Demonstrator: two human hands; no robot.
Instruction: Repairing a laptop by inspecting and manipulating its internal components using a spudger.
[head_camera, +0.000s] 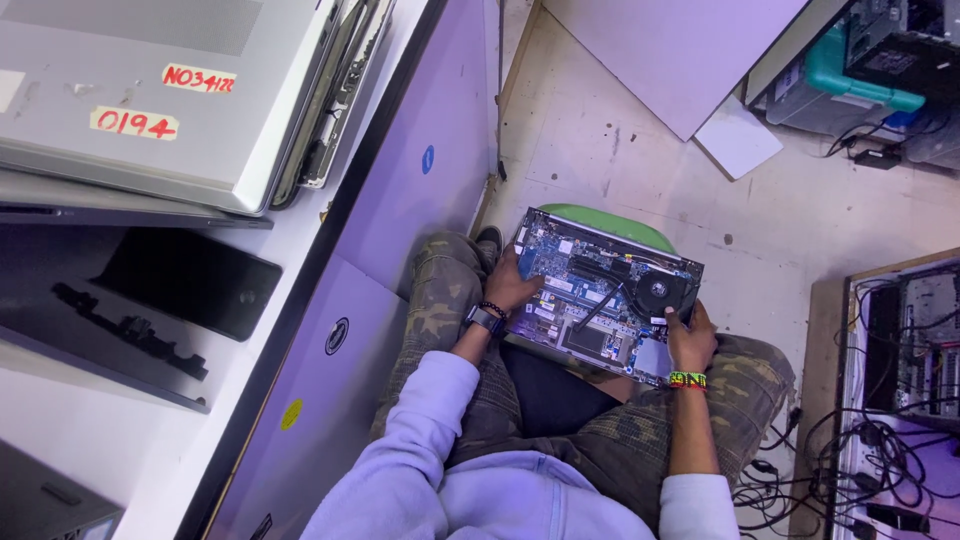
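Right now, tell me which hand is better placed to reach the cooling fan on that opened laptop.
Probably the right hand: it grips the opened laptop's edge just below the round black fan. The left hand rests on the opposite end of the board.

A computer repair workshop.
Stacked laptops (170, 100) crowd the workbench (300, 290); beside it, an opened laptop (600, 300) and tangled cables (880, 450).
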